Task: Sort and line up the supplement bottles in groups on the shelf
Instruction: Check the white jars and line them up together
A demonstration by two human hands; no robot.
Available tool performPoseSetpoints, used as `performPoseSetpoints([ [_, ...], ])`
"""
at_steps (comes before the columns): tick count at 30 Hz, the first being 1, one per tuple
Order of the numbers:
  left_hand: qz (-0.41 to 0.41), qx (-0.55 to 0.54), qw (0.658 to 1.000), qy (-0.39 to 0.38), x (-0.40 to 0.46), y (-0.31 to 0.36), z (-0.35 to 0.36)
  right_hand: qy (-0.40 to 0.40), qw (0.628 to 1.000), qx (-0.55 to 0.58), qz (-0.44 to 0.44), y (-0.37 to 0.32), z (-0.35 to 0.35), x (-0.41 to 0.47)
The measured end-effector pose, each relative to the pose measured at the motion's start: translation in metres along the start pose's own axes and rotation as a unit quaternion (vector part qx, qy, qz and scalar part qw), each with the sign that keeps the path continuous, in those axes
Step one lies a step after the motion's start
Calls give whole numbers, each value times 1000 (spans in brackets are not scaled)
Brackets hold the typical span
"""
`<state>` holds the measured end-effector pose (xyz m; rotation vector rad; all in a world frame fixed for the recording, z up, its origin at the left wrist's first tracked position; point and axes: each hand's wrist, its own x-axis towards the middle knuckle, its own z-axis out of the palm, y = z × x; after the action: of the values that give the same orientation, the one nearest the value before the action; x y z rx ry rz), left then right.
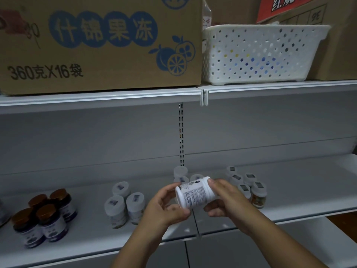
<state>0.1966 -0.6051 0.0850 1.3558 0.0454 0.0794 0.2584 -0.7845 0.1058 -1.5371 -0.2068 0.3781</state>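
Observation:
A white supplement bottle (195,193) lies on its side in mid-air above the grey shelf (301,192), label facing up. My left hand (164,206) grips its lower end and my right hand (224,198) grips its capped end. On the shelf stand several dark purple bottles with brown caps (46,215) at the left, three white-capped bottles (125,204) left of my hands, a few white bottles (180,174) behind the held one, and several white-capped bottles (249,185) at the right.
The upper shelf (135,97) carries a large cardboard box (100,45) with blue print, a white perforated plastic basket (258,55) and more cartons at the right. A slotted upright (181,132) divides the back panel. Bare shelf surface lies at the far right.

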Motion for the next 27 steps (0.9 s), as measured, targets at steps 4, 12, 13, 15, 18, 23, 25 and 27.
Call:
performPoseSetpoints([
  [4, -31, -14, 999, -12, 0, 4, -1, -13, 999, 38, -32, 2, -4, 1],
  [12, -10, 24, 1000, 0, 0, 4, 2, -20, 998, 61, -26, 3, -3, 1],
  [13, 0, 31, 1000, 3, 1, 3, 2, -18, 998, 49, -19, 3, -3, 2],
  [15, 17, 39, 999, 7, 1, 1, 3, -22, 998, 47, -19, 3, -4, 2],
  [18, 18, 32, 999, -1, 2, 1, 3, -32, 997, 58, -43, 2, -9, 0],
  [23, -2, 40, 999, 1, 3, 3, 6, -38, 994, 81, -61, 5, -8, -2],
  [25, 12, 41, 999, 9, 3, 3, 6, -40, 993, 95, -58, 7, -7, -2],
  [27, 27, 44, 999, 14, 5, 3, 5, -42, 993, 97, -50, 7, -7, -3],
])
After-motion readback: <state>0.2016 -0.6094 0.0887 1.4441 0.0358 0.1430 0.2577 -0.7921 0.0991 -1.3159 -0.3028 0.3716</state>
